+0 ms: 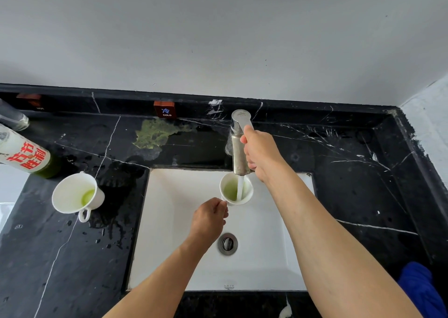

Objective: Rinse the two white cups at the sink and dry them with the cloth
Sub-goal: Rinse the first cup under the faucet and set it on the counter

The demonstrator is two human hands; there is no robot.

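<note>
My left hand (210, 218) pinches the handle of a white cup (247, 191) and holds it upright over the white sink (169, 220). Water runs from the steel tap (238, 157) into this cup, which has green liquid inside. My right hand (260, 153) grips the tap's lever from the right. A second white cup (72, 193) stands on the black marble counter left of the sink, with a green residue at its bottom and its handle toward me. A blue cloth (421, 288) lies at the counter's front right corner.
A bottle with red characters (26, 155) lies tilted at the left edge, a glass jar (12, 117) behind it. A green spill (155, 133) stains the wet counter (351, 172) behind the sink. The drain (227, 243) sits mid-basin. A red COLD tag (164, 109) marks the backsplash.
</note>
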